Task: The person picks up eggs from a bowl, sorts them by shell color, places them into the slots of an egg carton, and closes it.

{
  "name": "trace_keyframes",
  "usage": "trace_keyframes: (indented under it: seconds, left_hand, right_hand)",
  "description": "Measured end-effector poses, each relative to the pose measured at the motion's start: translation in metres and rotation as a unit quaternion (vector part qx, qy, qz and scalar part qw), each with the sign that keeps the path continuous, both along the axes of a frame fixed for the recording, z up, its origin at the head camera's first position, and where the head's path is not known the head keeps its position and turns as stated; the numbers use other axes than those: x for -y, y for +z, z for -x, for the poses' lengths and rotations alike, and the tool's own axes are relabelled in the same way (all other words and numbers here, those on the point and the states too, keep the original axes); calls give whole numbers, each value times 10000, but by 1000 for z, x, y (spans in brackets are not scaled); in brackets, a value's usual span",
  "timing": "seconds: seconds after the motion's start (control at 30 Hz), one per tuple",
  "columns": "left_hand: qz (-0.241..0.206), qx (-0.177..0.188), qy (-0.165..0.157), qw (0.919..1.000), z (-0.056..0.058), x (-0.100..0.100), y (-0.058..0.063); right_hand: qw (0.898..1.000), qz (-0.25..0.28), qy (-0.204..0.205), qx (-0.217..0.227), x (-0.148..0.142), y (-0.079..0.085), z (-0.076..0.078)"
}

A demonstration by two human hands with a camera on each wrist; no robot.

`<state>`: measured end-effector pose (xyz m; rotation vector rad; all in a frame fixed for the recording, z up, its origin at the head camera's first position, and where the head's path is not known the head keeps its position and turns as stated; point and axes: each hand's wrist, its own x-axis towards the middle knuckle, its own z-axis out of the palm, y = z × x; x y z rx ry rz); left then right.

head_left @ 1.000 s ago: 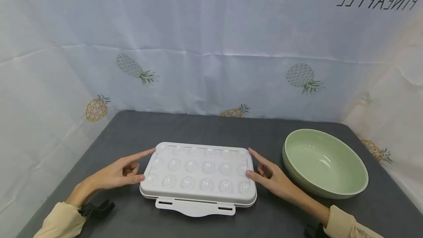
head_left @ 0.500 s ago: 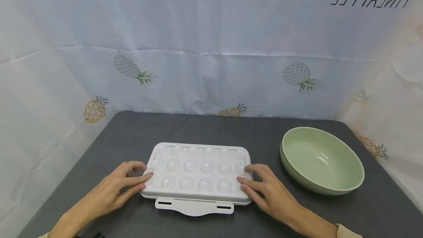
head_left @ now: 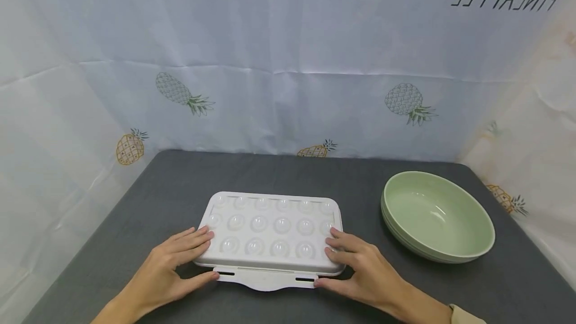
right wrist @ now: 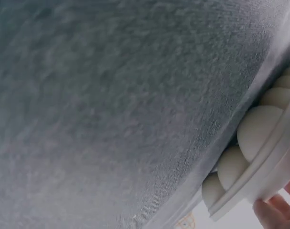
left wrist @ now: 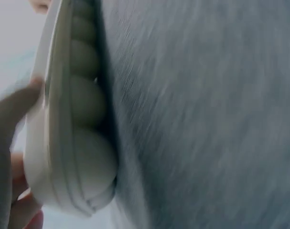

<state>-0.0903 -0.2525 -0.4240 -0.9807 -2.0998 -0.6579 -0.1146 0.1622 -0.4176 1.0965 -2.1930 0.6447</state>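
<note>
A white plastic egg box point(head_left: 270, 234) with rows of clear round domes in its lid lies on the table. Along its near edge sticks out a white latch flap point(head_left: 265, 280) with a slot at each end. My left hand point(head_left: 168, 266) rests fairly straight fingers on the lid's left edge, and its thumb touches the flap's left end. On the other side, my right hand point(head_left: 366, 271) lies with its fingers on the lid's right edge and its thumb at the flap's right end. Rounded cups point(left wrist: 87, 102) bulge under the box in the left wrist view. The box's inside is hidden.
Stacked pale green bowls point(head_left: 438, 216) stand to the right of the egg box, beyond my right hand. A dark grey cloth point(head_left: 270, 171) covers the table. White curtains point(head_left: 288, 54) with pineapple prints hang at the back and sides.
My index fingers have come off the box's far corners and my fingers now rest on the lid's side edges. Both thumbs have moved to the latch flap's ends. The box stays in place.
</note>
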Motion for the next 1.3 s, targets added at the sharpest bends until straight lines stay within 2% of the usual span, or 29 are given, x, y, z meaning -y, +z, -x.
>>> trace_keyframes:
  seconds: [0.1, 0.27, 0.47, 0.7, 0.9, 1.13, 1.3]
  left_hand:
    - [-153, 93, 80, 9998, -1, -4, 1]
    - [-83, 319, 223, 9992, -4, -6, 5]
    - [-67, 202, 361, 9991, -4, -13, 6]
    - [37, 228, 639, 9977, -5, -14, 6]
    - [172, -57, 831, 9964, -5, -19, 6]
    - [667, -533, 1156, 9896, -2, -22, 9]
    - [779, -603, 1200, 9879, -2, -23, 8]
  right_hand:
    - [9996, -88, -250, 5, 4, 3, -2]
    - [9992, -124, -366, -67, 7, 3, -3]
    - [9981, -220, -462, -354, 12, 1, -4]
    - [9955, -361, -522, -703, 17, 1, -6]
    - [9933, -444, -551, -913, 19, 2, -5]
    - [9908, -596, -620, -1042, 21, 3, -4]
    - [9894, -657, -655, -1120, 20, 1, -3]
